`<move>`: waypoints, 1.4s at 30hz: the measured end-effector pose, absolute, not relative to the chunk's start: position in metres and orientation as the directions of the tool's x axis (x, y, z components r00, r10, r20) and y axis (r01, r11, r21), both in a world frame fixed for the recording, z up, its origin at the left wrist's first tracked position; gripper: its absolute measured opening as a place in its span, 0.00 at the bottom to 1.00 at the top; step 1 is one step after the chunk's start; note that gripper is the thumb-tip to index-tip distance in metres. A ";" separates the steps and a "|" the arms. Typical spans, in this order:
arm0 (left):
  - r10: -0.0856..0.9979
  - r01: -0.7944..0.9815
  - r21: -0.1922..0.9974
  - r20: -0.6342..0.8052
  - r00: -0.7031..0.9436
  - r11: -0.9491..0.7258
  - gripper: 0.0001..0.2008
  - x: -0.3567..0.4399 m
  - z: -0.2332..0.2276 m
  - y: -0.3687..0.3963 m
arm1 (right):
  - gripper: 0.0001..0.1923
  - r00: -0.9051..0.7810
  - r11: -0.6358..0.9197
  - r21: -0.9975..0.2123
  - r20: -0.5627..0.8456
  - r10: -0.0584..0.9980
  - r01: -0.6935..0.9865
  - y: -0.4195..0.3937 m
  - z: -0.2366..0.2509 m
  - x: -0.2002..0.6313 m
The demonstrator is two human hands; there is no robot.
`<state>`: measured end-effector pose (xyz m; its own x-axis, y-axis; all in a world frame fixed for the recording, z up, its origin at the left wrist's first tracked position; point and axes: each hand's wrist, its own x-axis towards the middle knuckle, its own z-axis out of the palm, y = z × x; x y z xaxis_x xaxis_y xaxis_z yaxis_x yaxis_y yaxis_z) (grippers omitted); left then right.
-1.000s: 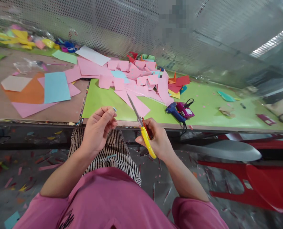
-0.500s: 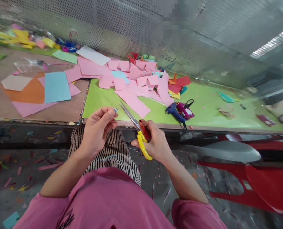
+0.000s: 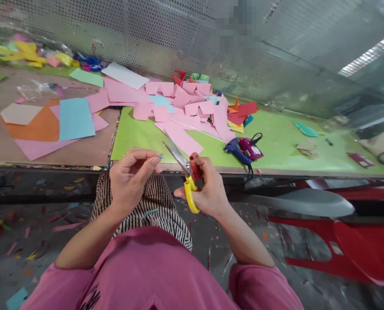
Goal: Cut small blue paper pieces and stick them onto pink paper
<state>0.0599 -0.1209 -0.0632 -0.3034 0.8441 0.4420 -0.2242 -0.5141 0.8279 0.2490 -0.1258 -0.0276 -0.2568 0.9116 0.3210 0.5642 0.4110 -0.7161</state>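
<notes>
My left hand [image 3: 130,178] pinches a tiny light-blue paper scrap [image 3: 161,156] between thumb and fingertips, just in front of the table edge. My right hand [image 3: 207,187] grips scissors [image 3: 185,172] with yellow and red handles. Their blades are spread apart and point up-left toward the scrap, the tips a short way from it. Both hands hover over my lap, above striped cloth [image 3: 153,206].
A green sheet [image 3: 276,146] covers the table, with a heap of pink paper pieces [image 3: 185,107] and red scraps [image 3: 243,110]. A blue and magenta glue gun [image 3: 243,148] lies right of my hands. Blue, orange and pink sheets [image 3: 75,118] lie left. A red chair [image 3: 340,232] stands right.
The scissors swung from pointing steeply up to leaning left, blades opening near the scrap. My right hand moved slightly left and up. My left hand kept pinching the scrap.
</notes>
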 end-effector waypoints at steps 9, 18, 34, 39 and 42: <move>0.971 -0.542 0.809 0.139 -0.197 -0.226 0.13 0.061 -0.054 -0.120 | 0.34 -0.293 0.422 -0.601 0.305 0.906 0.679 -0.123 -0.034 0.255; 0.982 -0.621 0.764 0.100 -0.157 -0.177 0.13 0.059 -0.056 -0.116 | 0.33 -0.331 0.485 -0.467 0.375 0.866 0.739 -0.124 -0.039 0.260; 0.866 0.032 0.879 0.475 -0.158 -0.476 0.02 0.055 -0.055 -0.128 | 0.30 -0.175 0.224 -0.904 0.169 0.970 0.365 -0.126 -0.029 0.247; 0.838 0.207 0.822 0.545 -0.020 -0.530 0.04 0.055 -0.048 -0.129 | 0.24 -0.192 0.298 -0.927 0.257 0.947 0.228 -0.123 -0.025 0.233; 0.841 0.207 0.823 0.541 -0.006 -0.528 0.04 0.057 -0.047 -0.128 | 0.22 -0.183 0.351 -0.894 0.310 0.933 0.277 -0.122 -0.025 0.231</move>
